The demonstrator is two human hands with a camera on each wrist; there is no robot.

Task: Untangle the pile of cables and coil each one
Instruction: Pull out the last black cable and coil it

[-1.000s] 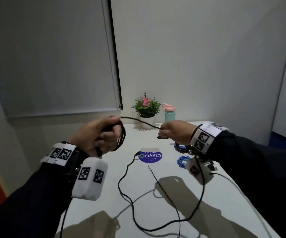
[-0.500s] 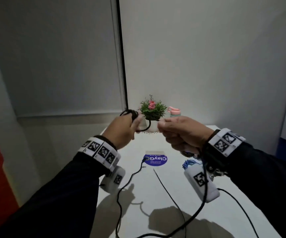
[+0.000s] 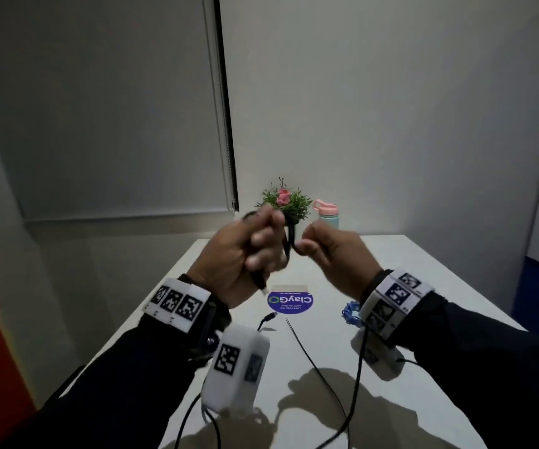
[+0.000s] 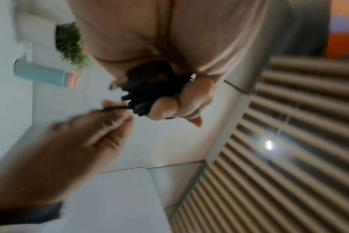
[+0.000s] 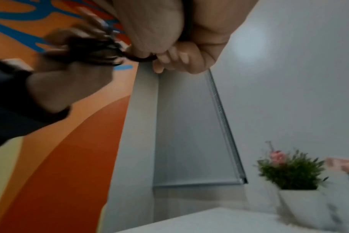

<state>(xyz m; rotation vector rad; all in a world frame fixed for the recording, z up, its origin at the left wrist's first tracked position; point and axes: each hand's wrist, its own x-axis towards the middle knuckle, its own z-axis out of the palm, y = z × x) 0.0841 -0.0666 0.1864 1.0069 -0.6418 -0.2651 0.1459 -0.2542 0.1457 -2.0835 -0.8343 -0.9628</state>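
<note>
My left hand (image 3: 261,243) is raised above the table and grips a bundle of coiled black cable (image 3: 287,236); a plug end (image 3: 260,282) sticks out below the fist. In the left wrist view the black coil (image 4: 149,88) fills the curled fingers (image 4: 189,102). My right hand (image 3: 307,246) is close beside it and pinches the same cable (image 5: 141,58) between thumb and fingertips (image 5: 177,57). The cable's slack (image 3: 357,377) hangs from the right hand to the table. A blue cable (image 3: 350,314) lies bunched behind my right wrist.
On the white table (image 3: 423,286) lie a thin black cable (image 3: 307,350), a loose black connector (image 3: 271,315) and a round blue sticker (image 3: 289,301). A potted plant (image 3: 286,202) and a teal bottle with a pink lid (image 3: 328,213) stand at the far edge.
My hands were apart with the cable stretched between them; now the right hand sits close against the left. Both hands have risen, and the left fist has turned.
</note>
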